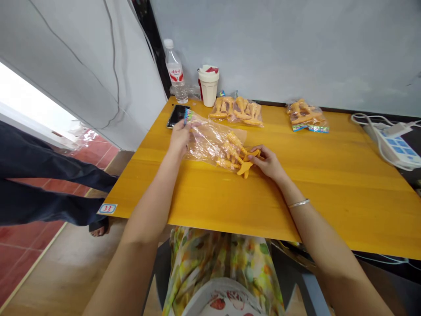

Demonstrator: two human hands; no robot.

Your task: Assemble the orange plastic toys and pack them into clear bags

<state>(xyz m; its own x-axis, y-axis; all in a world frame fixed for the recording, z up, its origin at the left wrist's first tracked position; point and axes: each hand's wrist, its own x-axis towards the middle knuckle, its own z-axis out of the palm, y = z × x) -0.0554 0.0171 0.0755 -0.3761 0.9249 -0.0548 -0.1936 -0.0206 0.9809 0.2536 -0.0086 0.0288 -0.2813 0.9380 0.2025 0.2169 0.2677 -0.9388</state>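
Fingers [183,128] of both hands [179,139] [268,163] pinch a plastic bag [210,142]; sticker [107,209] reads 33.

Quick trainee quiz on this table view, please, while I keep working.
1. True or false: the bangle is on the left wrist.
2. Which hand grips the printed strip end of the clear plastic bag?
3. Multiple choice: what stands behind the phone? A, a water bottle; B, a kettle; C, a stapler.

Key: 1 false, it is on the right wrist; 2 the left hand; 3 A.
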